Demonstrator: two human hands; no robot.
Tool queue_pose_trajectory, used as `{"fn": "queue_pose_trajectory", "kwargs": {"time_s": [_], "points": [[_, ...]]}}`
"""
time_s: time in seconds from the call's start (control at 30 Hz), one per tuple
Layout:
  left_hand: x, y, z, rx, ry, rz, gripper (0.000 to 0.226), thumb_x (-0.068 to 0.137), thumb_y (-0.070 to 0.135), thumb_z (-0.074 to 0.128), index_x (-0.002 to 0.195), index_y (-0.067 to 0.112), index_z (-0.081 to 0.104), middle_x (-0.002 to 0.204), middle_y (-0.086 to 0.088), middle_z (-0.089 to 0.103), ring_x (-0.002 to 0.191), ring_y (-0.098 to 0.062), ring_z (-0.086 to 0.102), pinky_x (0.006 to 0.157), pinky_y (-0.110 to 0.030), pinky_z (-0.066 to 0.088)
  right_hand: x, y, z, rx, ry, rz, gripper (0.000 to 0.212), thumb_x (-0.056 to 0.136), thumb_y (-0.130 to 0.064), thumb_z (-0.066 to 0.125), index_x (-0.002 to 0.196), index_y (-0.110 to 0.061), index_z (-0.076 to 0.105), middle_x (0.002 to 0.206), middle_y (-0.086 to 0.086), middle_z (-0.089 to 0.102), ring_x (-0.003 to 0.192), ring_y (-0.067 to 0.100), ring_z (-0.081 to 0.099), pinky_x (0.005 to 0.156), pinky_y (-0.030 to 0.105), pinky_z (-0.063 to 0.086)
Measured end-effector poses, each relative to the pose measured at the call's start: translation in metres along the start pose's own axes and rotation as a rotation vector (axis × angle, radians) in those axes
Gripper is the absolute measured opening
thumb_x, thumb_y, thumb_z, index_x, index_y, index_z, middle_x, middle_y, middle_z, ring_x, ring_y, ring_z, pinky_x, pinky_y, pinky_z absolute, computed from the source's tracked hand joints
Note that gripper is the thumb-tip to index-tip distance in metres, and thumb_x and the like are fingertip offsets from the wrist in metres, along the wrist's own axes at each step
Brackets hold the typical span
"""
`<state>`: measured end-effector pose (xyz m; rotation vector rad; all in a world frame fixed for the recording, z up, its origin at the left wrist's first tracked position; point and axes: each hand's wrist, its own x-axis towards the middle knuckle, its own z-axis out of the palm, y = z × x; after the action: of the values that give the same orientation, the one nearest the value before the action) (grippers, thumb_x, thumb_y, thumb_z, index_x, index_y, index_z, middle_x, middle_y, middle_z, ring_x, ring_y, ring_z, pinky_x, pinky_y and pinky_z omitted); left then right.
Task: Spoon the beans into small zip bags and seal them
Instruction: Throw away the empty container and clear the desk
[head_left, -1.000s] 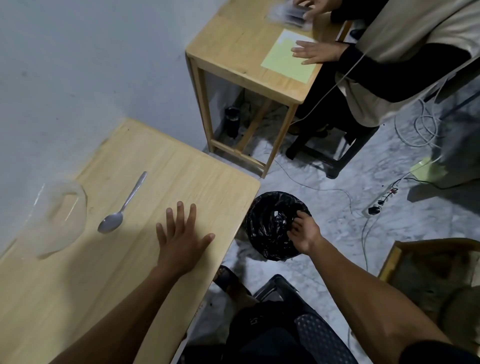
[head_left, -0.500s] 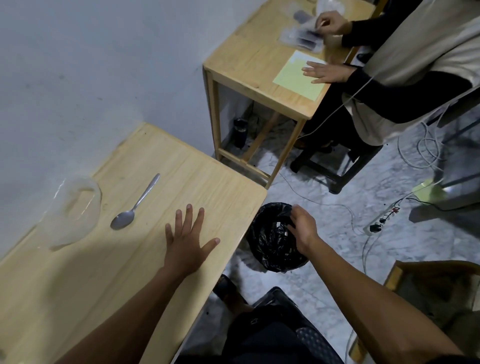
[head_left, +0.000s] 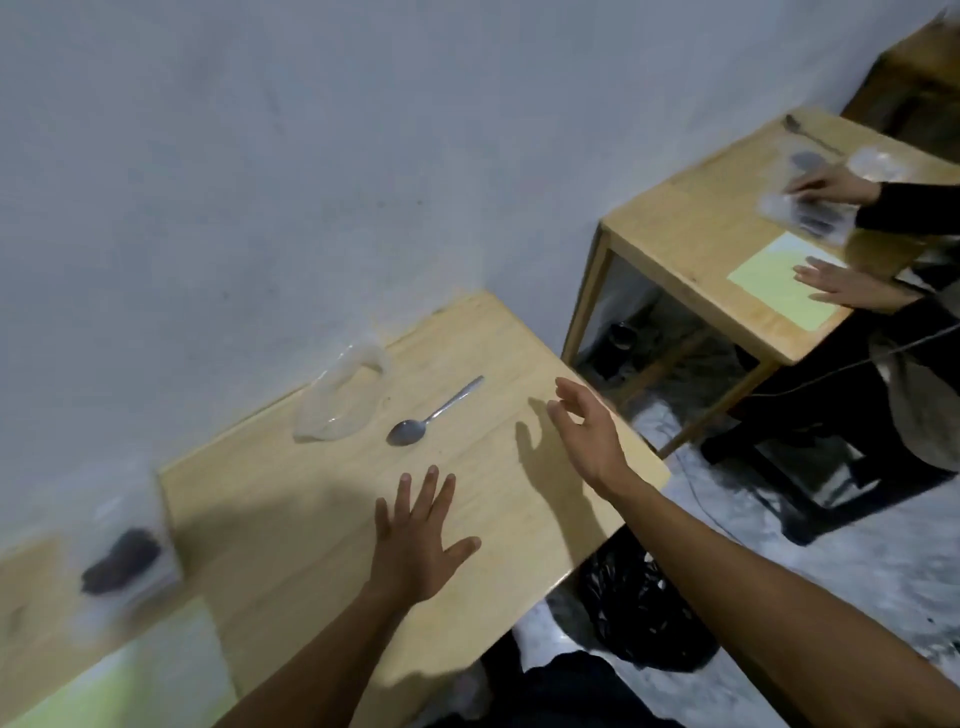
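A metal spoon (head_left: 432, 413) lies on the wooden table (head_left: 322, 499), bowl toward me. To its left an empty clear plastic bag (head_left: 340, 397) lies against the wall. My left hand (head_left: 418, 540) rests flat on the table with fingers spread. Above the table's right part my right hand (head_left: 584, 428) hovers, open and empty, a hand's width right of the spoon. On a second table at the far left, a blurred clear bag with dark beans (head_left: 122, 558) stands.
A black-lined bin (head_left: 639, 608) stands on the floor by the table's right corner. Another person sits at a further table (head_left: 691, 228) at right, hands on bags of beans and a yellow sheet (head_left: 779, 280). Wall runs along the back.
My right hand left the bin and rose over the table's right part. The view swung left, bringing the bean bag at far left into sight. My left hand stayed flat.
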<state>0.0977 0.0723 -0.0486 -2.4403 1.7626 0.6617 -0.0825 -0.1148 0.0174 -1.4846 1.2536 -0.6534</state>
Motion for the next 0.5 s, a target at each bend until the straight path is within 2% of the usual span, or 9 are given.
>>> {"fn": "queue_pose_trajectory", "kwargs": {"time_s": [0.07,0.3,0.4,0.5], "points": [[-0.009,-0.013,-0.003,-0.047,0.010,-0.076,0.092,0.078,0.082,0.028,0.155,0.034,0.012,0.164,0.008,0.004,0.151,-0.033,0.003,0.114,-0.061,0.017,0.010,-0.015,0.026,-0.031,-0.098,-0.028,0.045,0.097,-0.033,0.057,0.140,-0.021,0.049,0.137,-0.008,0.053,0.121,0.011,0.052,0.093,0.023,0.040],[-0.036,-0.056,0.001,-0.182,0.048,-0.345,0.094,0.080,0.081,0.033,0.154,0.038,-0.006,0.157,0.015,-0.024,0.149,-0.030,-0.018,0.118,-0.056,-0.001,0.050,-0.054,0.112,-0.196,-0.381,-0.089,0.049,0.097,-0.029,0.055,0.144,-0.022,0.043,0.144,0.005,0.049,0.127,0.020,0.051,0.104,0.037,0.044],[-0.044,-0.063,0.003,-0.258,0.062,-0.467,0.098,0.080,0.081,0.038,0.152,0.039,-0.012,0.158,0.013,-0.026,0.147,-0.029,-0.024,0.117,-0.056,-0.006,0.069,-0.068,0.141,-0.268,-0.479,-0.092,0.054,0.097,-0.029,0.055,0.148,-0.023,0.037,0.148,0.010,0.044,0.131,0.025,0.049,0.107,0.040,0.042],[-0.048,-0.065,0.002,-0.293,0.057,-0.517,0.100,0.077,0.084,0.037,0.151,0.040,-0.014,0.158,0.015,-0.027,0.146,-0.028,-0.028,0.116,-0.058,-0.009,0.088,-0.077,0.170,-0.317,-0.537,-0.091,0.062,0.096,-0.030,0.057,0.151,-0.021,0.029,0.153,0.011,0.039,0.136,0.027,0.044,0.112,0.042,0.037]]}}
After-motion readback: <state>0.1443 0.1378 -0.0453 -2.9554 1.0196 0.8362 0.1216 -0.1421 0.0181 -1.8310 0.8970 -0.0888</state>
